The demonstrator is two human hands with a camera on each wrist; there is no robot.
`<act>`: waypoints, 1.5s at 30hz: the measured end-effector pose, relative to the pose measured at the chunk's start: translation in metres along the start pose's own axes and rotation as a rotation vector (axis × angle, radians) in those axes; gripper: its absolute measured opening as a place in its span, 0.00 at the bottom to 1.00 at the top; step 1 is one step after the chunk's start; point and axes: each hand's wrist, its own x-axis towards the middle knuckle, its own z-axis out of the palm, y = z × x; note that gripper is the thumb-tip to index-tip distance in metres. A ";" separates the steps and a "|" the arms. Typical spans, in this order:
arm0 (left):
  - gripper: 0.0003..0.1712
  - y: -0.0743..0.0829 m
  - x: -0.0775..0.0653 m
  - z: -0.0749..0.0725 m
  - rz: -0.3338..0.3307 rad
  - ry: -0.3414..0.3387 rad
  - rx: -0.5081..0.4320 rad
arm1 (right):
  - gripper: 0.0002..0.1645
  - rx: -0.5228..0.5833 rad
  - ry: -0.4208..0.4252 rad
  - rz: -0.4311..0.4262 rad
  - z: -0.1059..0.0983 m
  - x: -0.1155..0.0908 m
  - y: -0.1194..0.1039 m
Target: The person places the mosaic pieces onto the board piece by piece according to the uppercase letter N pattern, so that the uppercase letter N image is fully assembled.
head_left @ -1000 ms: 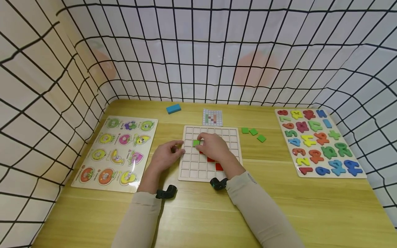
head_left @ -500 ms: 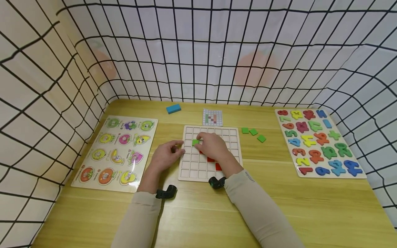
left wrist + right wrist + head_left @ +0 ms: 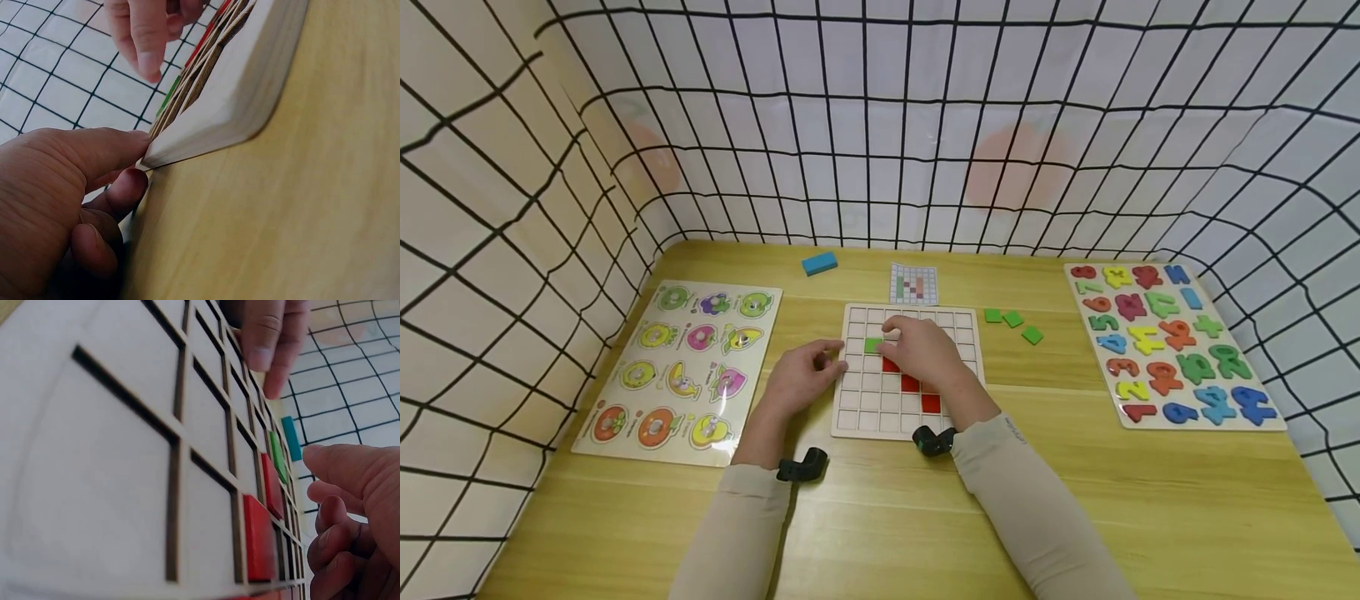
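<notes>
A pale wooden grid board [image 3: 859, 400] lies on the table in the head view. My left hand [image 3: 802, 377] holds its left edge; in the left wrist view the thumb [image 3: 119, 147] lies against the rim with a finger just below. One green square tile [image 3: 872, 345] sits in a cell on the board's left side. Red square tiles [image 3: 930, 403] step diagonally down to the right from it, partly under my right hand [image 3: 922, 354]. That hand hovers over the board beside the green tile, thumb and forefinger apart, nothing between them; its other fingers are curled in the right wrist view.
Three loose green tiles [image 3: 1013, 318] lie right of the board. A small pattern card [image 3: 913, 285] and a blue block [image 3: 819, 263] are behind it. A fruit puzzle board [image 3: 692, 375] stands left, a number-and-letter board [image 3: 1165, 350] right. Black netting [image 3: 887, 154] surrounds the table.
My right hand has let go of the green tile and drawn slightly right, baring more of the red tiles. The left hand has stayed at the board's edge.
</notes>
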 end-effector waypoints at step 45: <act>0.24 0.001 -0.001 0.002 -0.019 0.013 -0.012 | 0.38 0.187 0.202 0.266 -0.054 -0.055 0.148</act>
